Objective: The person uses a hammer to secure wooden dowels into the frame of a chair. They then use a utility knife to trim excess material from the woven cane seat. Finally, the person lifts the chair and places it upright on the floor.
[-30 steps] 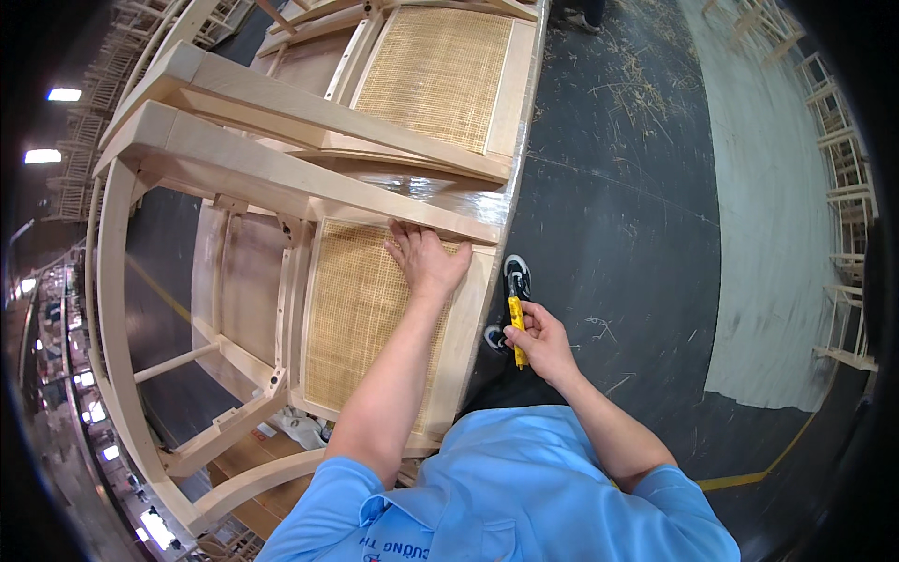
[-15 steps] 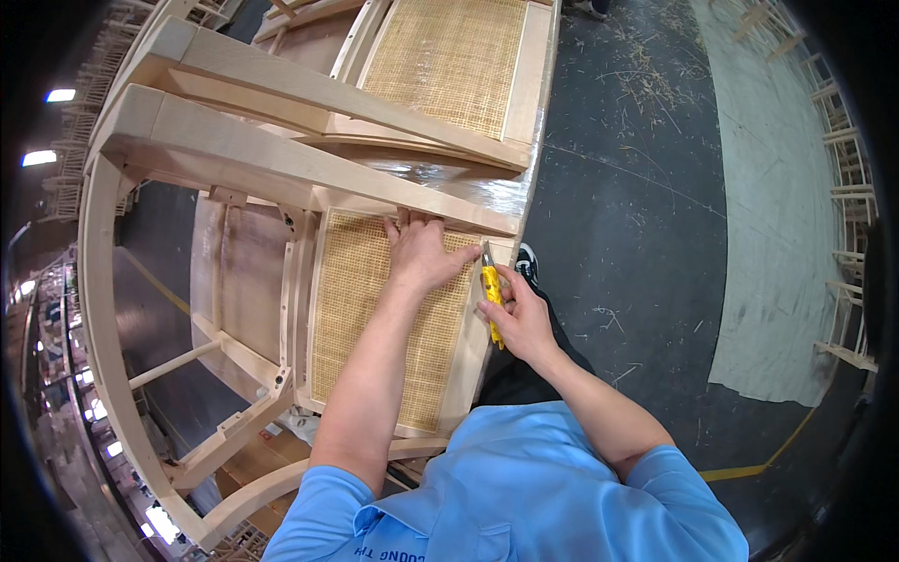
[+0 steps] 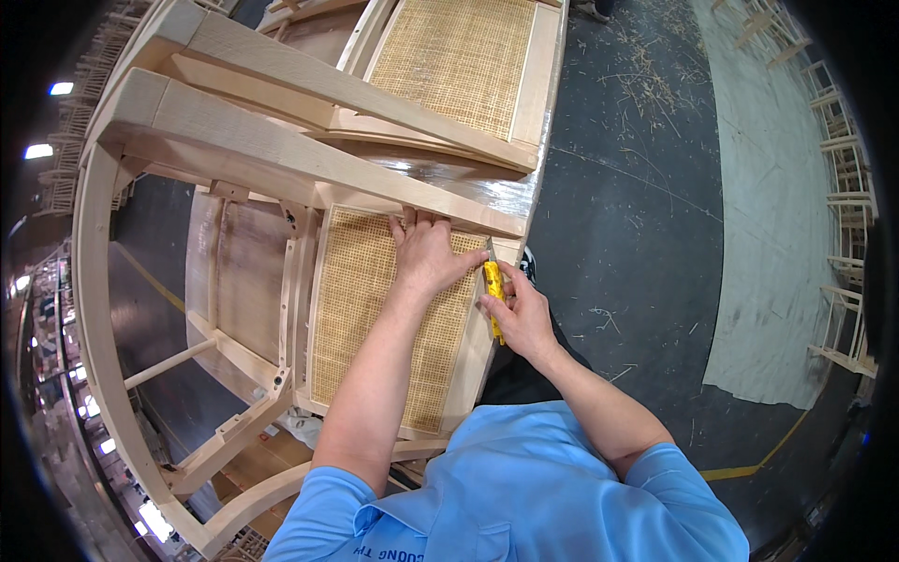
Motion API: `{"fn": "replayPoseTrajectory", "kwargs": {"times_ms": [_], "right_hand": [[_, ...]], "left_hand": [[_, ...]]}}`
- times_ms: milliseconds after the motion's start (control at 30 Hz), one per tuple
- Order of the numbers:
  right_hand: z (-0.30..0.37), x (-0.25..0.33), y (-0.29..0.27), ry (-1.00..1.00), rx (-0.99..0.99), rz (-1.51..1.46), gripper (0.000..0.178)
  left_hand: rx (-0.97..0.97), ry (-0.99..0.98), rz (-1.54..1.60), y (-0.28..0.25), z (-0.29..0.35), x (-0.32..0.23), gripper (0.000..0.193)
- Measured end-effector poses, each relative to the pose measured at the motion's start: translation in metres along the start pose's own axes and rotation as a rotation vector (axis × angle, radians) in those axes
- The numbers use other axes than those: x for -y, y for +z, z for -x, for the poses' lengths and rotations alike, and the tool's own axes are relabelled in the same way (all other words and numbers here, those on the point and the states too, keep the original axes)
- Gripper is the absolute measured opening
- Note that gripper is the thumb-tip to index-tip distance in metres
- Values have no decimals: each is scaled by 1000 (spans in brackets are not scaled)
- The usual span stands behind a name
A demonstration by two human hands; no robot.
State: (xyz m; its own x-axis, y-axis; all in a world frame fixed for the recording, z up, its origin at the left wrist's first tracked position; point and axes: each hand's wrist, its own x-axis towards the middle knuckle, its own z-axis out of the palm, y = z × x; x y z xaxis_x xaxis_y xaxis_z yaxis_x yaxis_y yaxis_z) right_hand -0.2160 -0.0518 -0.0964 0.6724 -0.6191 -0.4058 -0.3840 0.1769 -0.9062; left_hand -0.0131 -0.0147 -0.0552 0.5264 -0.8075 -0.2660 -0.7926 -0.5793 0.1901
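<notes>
A pale wooden chair frame (image 3: 234, 136) lies in front of me, with a woven cane panel (image 3: 375, 328) set into its back. My left hand (image 3: 429, 255) rests on the upper part of the cane, fingers spread against the top rail and thumb stretched toward the right corner. In my right hand (image 3: 520, 314) is a yellow utility knife (image 3: 493, 295), its fingers wrapped round the handle. The knife's blade points away from me at the panel's upper right corner, close beside my left thumb.
A second chair frame with a cane panel (image 3: 459, 61) lies beyond, on a surface wrapped in shiny plastic film (image 3: 506, 195). Cane scraps (image 3: 646, 84) litter the dark floor. A pale sheet (image 3: 773, 234) and wooden frames (image 3: 847, 244) are on the right.
The view has shifted slightly. Both hands keep nearly the same place on the chair, the knife still at the panel's corner and tilted much as before.
</notes>
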Motion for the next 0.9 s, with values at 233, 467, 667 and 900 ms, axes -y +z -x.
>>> {"fn": "replayPoseTrajectory", "kwargs": {"times_ms": [233,467,667,900], "right_hand": [[0,1,-1,-21,5,-7,62],[-1,3,-1,-25,-13,17,61],[-1,11,-4,4,-2,67,61],[-5,12,-1,77,-20,104,57]], "left_hand": [[164,-62,47,-11,-4,-3,100],[130,-57,15,-10,-5,-6,98],[75,-48,13,-4,-1,-2,98],[198,-87,4,-14,-6,-10,94]]}}
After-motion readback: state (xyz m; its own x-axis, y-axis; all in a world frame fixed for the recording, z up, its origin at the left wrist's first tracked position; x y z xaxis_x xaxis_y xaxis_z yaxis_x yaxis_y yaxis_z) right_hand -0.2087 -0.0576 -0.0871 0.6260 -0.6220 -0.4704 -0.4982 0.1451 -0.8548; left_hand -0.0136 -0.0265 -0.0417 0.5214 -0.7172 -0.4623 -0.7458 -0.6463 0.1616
